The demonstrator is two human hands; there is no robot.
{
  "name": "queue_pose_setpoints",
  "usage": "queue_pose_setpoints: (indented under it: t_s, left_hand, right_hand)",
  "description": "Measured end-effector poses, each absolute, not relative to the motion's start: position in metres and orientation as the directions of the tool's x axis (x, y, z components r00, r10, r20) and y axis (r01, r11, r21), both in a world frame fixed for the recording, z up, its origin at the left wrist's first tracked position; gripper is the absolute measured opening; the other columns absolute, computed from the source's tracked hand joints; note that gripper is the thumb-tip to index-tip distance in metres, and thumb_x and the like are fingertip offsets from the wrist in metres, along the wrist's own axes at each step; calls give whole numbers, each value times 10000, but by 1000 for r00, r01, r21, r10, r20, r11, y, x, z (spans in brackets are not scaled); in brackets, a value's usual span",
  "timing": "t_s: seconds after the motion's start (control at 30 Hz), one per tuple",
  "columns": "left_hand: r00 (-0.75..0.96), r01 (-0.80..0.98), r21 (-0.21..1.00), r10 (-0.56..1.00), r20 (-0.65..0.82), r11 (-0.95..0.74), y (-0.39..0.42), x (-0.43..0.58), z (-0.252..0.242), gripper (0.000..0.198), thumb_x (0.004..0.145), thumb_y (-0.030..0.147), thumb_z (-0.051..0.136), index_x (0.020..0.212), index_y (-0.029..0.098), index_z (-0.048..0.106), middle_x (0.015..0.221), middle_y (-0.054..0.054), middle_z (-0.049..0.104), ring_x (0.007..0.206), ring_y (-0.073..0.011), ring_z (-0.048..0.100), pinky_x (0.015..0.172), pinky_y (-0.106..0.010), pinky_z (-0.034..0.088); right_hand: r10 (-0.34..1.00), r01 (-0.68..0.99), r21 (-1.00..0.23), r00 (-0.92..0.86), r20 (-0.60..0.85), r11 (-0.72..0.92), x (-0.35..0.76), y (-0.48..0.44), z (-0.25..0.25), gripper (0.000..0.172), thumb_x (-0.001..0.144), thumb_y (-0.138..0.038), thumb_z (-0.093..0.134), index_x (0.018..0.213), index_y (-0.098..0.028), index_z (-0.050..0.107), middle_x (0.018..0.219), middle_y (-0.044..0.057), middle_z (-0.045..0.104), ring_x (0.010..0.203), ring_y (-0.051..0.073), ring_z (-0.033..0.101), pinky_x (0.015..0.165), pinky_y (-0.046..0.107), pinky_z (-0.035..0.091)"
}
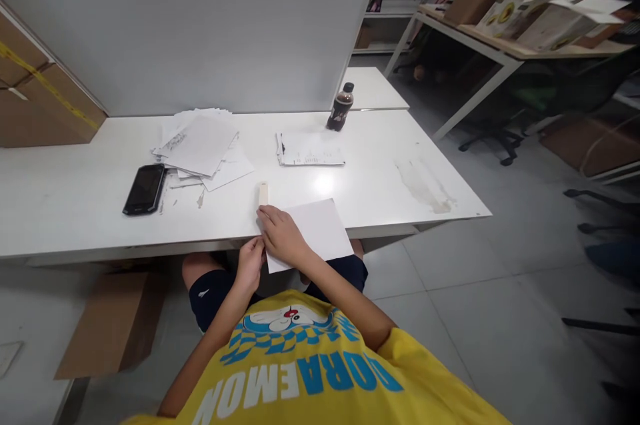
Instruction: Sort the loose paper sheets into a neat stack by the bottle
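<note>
A blank white sheet of paper (323,228) lies partly on the table and juts past its front edge, over the lap. My right hand (283,236) reaches across the sheet's left part, fingers together and closed at its left edge; the thumb is hidden. Just beyond those fingertips is a small, narrow cream-coloured object (263,191), its near end covered by the fingers, its kind unclear. At the table's front edge, my left hand (251,261) pinches the sheet's left edge, close below the right fingers.
Loose papers (200,148) are heaped at the back left, beside a black phone (145,189). A flat white stack (311,149) lies mid-table, near a dark drink bottle (341,107). A grey partition (200,25) rises behind. Cardboard boxes (47,101) stand at the left.
</note>
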State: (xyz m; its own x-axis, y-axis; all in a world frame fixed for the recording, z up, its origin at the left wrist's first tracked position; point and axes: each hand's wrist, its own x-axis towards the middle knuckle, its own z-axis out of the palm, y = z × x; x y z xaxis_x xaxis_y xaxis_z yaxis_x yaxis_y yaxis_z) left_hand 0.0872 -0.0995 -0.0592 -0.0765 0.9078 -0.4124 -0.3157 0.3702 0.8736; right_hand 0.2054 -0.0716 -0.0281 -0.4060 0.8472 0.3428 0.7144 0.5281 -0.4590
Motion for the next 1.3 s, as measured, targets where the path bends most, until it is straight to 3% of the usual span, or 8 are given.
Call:
queue_pose_setpoints:
  t_s: [0.17, 0.4, 0.67, 1.0, 1.3]
  left_hand:
    - [-77, -405, 839, 901, -426, 362, -108, 88, -63, 421, 564, 401, 822, 881, 152, 698, 693, 19, 645, 653, -108, 561, 643, -213, 445]
    - [-155, -459, 824, 884, -442, 332, -102, 88, -63, 408, 480, 354, 868, 779, 138, 694, 725, -15, 683, 726, -152, 599, 737, -268, 456]
    - [-197, -497, 804, 860, -470, 325, -100, 93, -59, 403, 446, 353, 883, 740, 150, 699, 777, -28, 709, 777, -165, 624, 789, -283, 476]
    - [-186, -444, 842, 887, -422, 307, -100, 91, -67, 383, 521, 409, 853, 750, 149, 689, 719, -5, 666, 756, -157, 618, 753, -263, 462]
    - [-188, -462, 842, 896, -401, 280, -100, 93, -71, 349, 539, 381, 847, 733, 153, 668, 689, 17, 641, 682, -117, 570, 688, -228, 437]
  right_hand:
    - [841, 708, -465, -372, 393, 531, 199, -59, -36, 503, 810, -44, 451, 1303, -60, 550, 1352, 201, 562, 1292, 276, 474, 1073, 431, 408]
    - [794, 650, -489, -323, 515, 581, 205, -56, -43, 482, 734, 6, 495, 1189, -96, 619, 1204, 180, 641, 1156, 268, 565, 1005, 425, 490]
    - [789, 619, -521, -292, 541, 587, 202, -55, -45, 449, 714, 8, 522, 1119, -142, 644, 1145, 141, 679, 1074, 254, 598, 944, 397, 533]
    - [826, 634, -584, -164, 539, 507, 198, -50, -50, 429, 697, 54, 442, 967, -170, 687, 1016, 105, 715, 950, 227, 619, 841, 370, 531]
    - [849, 692, -525, -258, 461, 496, 204, -47, -50, 319, 742, 20, 508, 921, -169, 694, 1044, 72, 739, 943, 219, 613, 822, 358, 440]
